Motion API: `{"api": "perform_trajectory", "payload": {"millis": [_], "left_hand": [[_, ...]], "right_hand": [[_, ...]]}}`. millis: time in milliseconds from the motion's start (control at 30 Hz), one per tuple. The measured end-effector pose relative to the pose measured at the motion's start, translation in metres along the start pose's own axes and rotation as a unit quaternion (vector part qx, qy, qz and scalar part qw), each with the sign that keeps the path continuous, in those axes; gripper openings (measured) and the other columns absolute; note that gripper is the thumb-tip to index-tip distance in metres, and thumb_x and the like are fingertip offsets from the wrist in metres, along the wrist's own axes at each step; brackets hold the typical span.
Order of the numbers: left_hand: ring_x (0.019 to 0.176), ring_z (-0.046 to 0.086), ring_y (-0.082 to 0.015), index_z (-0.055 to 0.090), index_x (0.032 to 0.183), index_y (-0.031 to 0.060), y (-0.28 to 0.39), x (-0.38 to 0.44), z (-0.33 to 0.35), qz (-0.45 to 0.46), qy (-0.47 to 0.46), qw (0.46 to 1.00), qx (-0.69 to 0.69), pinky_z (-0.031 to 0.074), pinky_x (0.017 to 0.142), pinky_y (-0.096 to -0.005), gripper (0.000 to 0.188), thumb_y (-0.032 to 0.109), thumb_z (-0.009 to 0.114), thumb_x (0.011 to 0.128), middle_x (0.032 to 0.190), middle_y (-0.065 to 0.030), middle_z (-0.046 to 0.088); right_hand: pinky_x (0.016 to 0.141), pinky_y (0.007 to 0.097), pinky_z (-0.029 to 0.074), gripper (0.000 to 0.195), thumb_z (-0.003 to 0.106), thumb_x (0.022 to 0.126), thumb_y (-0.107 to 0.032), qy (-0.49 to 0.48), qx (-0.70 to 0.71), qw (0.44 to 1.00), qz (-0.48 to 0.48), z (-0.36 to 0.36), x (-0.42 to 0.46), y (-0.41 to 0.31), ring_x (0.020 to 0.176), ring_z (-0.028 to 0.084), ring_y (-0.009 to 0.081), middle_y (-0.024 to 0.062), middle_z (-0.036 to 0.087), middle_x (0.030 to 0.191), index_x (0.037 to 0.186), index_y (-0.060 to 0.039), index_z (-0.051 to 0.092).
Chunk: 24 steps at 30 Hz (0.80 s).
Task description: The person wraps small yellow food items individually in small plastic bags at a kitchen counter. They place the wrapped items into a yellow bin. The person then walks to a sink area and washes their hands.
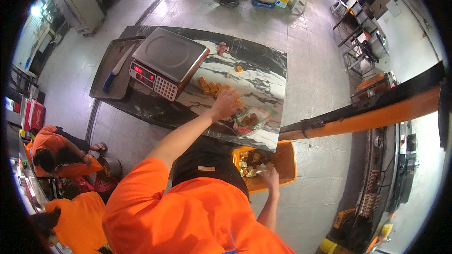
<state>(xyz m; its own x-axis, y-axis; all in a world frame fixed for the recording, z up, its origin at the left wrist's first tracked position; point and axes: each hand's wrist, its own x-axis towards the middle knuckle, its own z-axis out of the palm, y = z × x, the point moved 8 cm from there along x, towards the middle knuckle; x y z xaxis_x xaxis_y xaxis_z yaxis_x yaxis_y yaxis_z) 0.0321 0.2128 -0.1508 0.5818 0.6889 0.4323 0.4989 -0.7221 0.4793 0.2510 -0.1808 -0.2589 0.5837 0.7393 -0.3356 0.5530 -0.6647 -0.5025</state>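
My left hand (225, 104) is over a cluster of small orange-brown cubes (211, 87) on the marbled tabletop, its fingers curled down; whether they grip a cube is hidden. Just right of it lies an opened plastic bag (251, 120) with brown pieces inside. One more cube (239, 69) sits apart, farther back. Low at the right, my right hand (272, 179) reaches into an orange plastic crate (287, 162) beside the table. Crumpled gold and silvery wrappers (249, 169) lie in the crate, some touching its fingers; its grip is unclear.
A digital scale (169, 53) stands on the marbled table (261, 88), left of the cubes. Beside it a dark tray (116, 56) holds a blue-handled knife (114, 72). Two people in orange shirts (76, 218) are at the lower left. An orange beam (367, 113) extends rightward.
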Motion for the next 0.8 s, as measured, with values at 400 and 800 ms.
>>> {"api": "perform_trajectory", "payload": {"millis": [400,800], "left_hand": [[0.109,0.056,-0.0370,0.056,0.111,0.0036,0.006,-0.015,0.032,0.006,-0.105,0.993,0.047,0.046,0.088,-0.0498,0.033,0.031,0.065,0.093,0.113,-0.0179,0.058],[0.072,0.058,-0.0261,0.052,0.112,0.0044,-0.084,-0.018,-0.021,-0.155,0.210,0.946,-0.189,0.047,0.070,-0.0449,0.027,0.026,0.062,0.100,0.096,-0.0105,0.061]], "right_hand": [[0.088,0.0404,0.054,0.045,0.069,0.092,-0.028,-0.081,0.087,0.992,0.033,0.035,-0.039,-0.007,0.102,0.070,0.0332,0.0213,0.072,0.112,0.125,0.0020,0.065],[0.083,0.0352,0.055,0.033,0.067,0.095,-0.018,-0.013,0.188,0.979,-0.074,-0.034,-0.026,-0.112,0.095,0.073,0.0252,0.0190,0.074,0.106,0.120,0.0024,0.067]]}}
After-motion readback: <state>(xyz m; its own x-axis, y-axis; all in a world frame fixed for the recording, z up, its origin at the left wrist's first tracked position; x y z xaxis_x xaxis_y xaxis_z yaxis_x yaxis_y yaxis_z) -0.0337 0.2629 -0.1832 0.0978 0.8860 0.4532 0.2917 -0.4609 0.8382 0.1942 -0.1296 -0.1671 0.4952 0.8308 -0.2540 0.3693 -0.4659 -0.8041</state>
